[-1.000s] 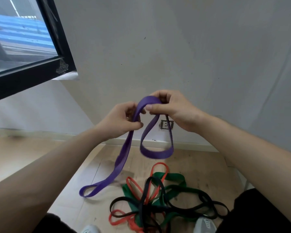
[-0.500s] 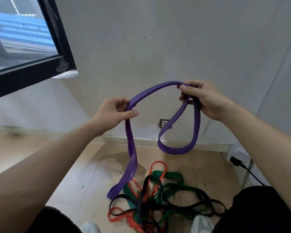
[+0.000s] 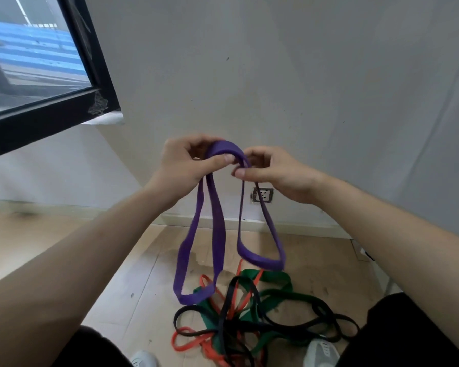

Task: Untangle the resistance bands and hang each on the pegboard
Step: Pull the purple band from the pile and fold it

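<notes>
At bottom edge of frame: two knees in black cloth, toes of white shoes (image 3: 319,350), pale wood-grain floor (image 3: 117,260) between them. On the floor lies a tangle of flat rubber loops: a wide green band (image 3: 273,277), a narrow black band (image 3: 224,313) and a thin red band (image 3: 190,347), crossing over and under one another.

Centre frame, above the tangle: purple band (image 3: 219,234), a broad matte strap, held up clear of the heap. It arches over at the top and drops in two long loops; the left loop hangs lower, its end in front of the tangle, and contact cannot be told. Left hand (image 3: 182,165) pinches the crest of the arch between thumb and curled fingers. Right hand (image 3: 273,173), just beside it, nips the strand between thumb and forefinger.

Beyond: wall socket (image 3: 262,194) low on a scuffed grey wall (image 3: 276,75). Upper left of frame: black window frame (image 3: 37,120).
</notes>
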